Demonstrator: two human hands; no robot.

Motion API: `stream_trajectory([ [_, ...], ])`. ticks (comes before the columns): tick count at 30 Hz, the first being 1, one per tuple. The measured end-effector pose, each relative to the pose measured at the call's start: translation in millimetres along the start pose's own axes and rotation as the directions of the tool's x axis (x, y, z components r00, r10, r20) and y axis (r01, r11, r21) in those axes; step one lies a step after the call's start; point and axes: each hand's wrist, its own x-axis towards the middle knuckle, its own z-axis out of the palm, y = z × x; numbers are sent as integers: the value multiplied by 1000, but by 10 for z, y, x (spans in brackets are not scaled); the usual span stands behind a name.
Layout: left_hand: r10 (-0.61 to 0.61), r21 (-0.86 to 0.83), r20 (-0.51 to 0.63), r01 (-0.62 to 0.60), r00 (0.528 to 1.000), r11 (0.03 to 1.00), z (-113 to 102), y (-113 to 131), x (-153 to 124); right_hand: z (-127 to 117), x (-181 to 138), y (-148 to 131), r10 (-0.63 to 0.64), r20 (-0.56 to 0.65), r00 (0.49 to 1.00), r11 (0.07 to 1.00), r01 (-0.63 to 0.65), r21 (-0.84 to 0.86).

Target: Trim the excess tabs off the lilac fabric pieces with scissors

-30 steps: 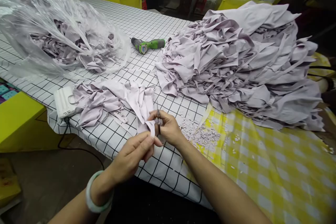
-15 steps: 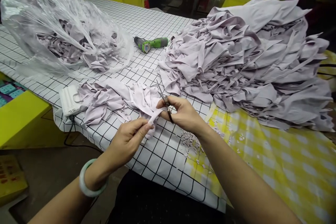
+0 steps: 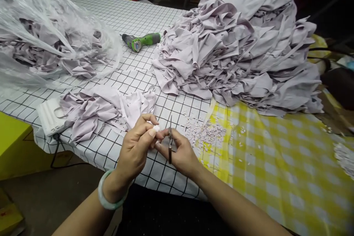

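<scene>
My left hand (image 3: pixel 138 147), with a pale green bangle (image 3: pixel 106 195) on its wrist, pinches the end of a lilac fabric strip (image 3: pixel 156 128) near the table's front edge. The strip belongs to a small heap of lilac fabric pieces (image 3: pixel 102 108) lying just beyond the hand. My right hand (image 3: pixel 179 151) is closed around small scissors (image 3: pixel 170 142), blades pointing away from me, right beside the pinched strip end. Small fabric snippings (image 3: pixel 206 131) lie scattered to the right of the hands.
A big pile of lilac fabric (image 3: pixel 238 48) fills the right back of the table. A clear plastic bag with more fabric (image 3: pixel 49 40) lies at the left. A green power tool (image 3: pixel 141 40) rests between them. A white box (image 3: pixel 48 116) with a cable sits at the left edge.
Both hands have drawn back toward the front edge. The scissors, tilted beside the strip half a second ago, now stand upright by the strip end. The camera view has shifted to the right.
</scene>
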Motion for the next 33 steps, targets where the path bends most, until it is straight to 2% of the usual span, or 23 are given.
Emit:
stream_trajectory([
  [3, 5, 68, 18, -6, 1000, 998, 67, -131, -38, -338, -119, -85, -78, -40, 996, 933, 59, -354],
  [7, 8, 36, 79, -11, 997, 999, 166, -231, -79, -572, -265, -108, -97, 57, 994, 852, 112, -511],
  [14, 54, 20, 150, -58, 987, 998, 286, -261, -76, -593, -358, -74, -81, 75, 994, 839, 109, -533],
  [22, 53, 67, 196, -67, 979, 996, 308, -278, -77, -622, -351, -87, -89, 59, 994, 851, 107, -515],
  [26, 100, 78, 222, -120, 970, 990, 313, -276, -75, -617, -352, -62, -68, 63, 996, 864, 91, -496],
  [33, 147, 15, 232, -155, 961, 988, 355, -289, -56, -611, -358, -56, -87, 51, 995, 869, 101, -484],
])
